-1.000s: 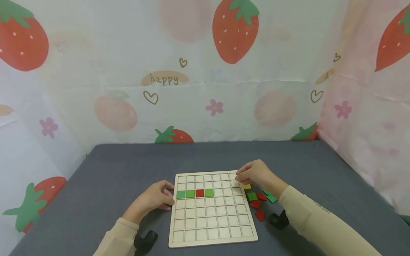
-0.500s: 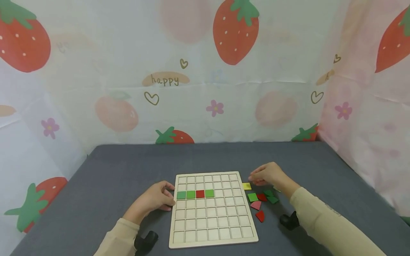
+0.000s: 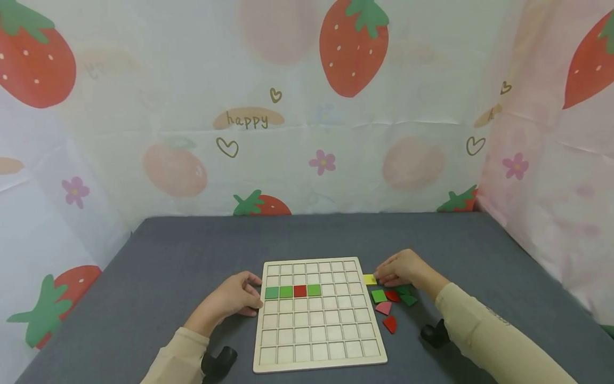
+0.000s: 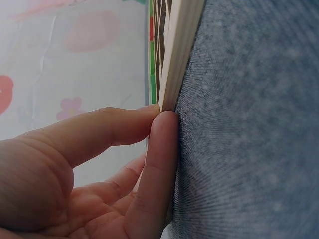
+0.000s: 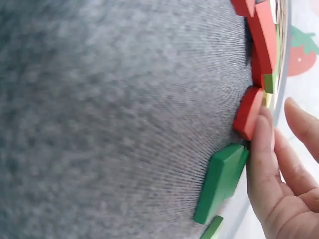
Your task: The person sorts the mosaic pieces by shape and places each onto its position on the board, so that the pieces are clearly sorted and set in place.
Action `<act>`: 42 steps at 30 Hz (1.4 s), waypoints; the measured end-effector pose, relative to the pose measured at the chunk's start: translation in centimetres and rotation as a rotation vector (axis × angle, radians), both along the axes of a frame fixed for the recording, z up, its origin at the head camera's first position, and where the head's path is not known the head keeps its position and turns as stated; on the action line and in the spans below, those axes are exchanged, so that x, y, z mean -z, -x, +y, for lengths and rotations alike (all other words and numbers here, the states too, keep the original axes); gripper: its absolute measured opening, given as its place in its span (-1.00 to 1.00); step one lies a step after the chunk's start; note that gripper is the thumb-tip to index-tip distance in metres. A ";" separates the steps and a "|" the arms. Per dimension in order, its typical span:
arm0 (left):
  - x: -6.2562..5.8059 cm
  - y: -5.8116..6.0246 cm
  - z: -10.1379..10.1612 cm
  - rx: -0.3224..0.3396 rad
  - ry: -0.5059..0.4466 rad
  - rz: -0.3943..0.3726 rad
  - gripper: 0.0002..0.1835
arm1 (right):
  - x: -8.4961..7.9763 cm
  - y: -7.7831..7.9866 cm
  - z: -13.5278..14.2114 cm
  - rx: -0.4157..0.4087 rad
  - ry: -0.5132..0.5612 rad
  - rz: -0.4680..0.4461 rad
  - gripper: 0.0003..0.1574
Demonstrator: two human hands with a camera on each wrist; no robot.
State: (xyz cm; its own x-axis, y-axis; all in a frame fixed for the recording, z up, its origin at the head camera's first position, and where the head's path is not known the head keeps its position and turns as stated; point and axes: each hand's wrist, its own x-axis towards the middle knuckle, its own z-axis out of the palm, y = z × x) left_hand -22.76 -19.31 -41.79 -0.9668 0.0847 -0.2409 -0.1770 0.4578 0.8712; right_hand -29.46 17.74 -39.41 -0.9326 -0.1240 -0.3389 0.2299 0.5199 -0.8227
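Note:
A square wooden grid board (image 3: 320, 358) lies flat on the table. Several green and red square tiles form part of one row, including a red tile (image 3: 299, 291). At the board's left edge, my left hand (image 3: 233, 294) pinches the rim with thumb and finger, as the left wrist view shows. My right hand (image 3: 402, 268) is low over the table, its fingertips beside a yellow tile (image 3: 369, 279); whether they touch it is unclear. In the right wrist view, its thumb stands apart from the fingers, which lie close to a red piece (image 5: 247, 113) and a dark green piece (image 5: 219, 183).
Right of the board lie a light green square tile (image 3: 378, 296), a pink-red rounded piece (image 3: 383, 308), a red wedge-shaped piece (image 3: 390, 324) and dark green pieces (image 3: 409, 300). A grey cloth (image 3: 201, 240) covers the table. Strawberry-printed curtains (image 3: 307, 106) hang behind and at both sides.
My right hand has left the board's upper right corner, moved right, then lowered beside the yellow tile. The left hand keeps its place on the board's edge.

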 end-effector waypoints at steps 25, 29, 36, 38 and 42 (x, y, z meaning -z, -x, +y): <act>0.1 0.1 0.0 -0.004 0.000 -0.001 -0.48 | 0.6 -0.1 -0.4 -0.023 -0.006 0.008 -0.68; 0.1 0.1 0.0 -0.007 0.001 -0.001 -0.49 | 0.6 -0.1 -0.5 -0.004 -0.013 0.021 -0.69; 0.2 0.1 0.1 -0.014 -0.005 0.004 -0.50 | 0.2 -0.3 -0.5 0.008 0.008 0.030 -0.71; 0.2 0.1 0.1 -0.010 -0.004 0.007 -0.51 | 0.0 -0.2 -0.4 0.029 0.013 0.036 -0.71; 0.1 0.1 0.1 -0.017 0.002 0.009 -0.51 | -0.6 -0.2 -0.6 0.043 0.029 0.050 -0.68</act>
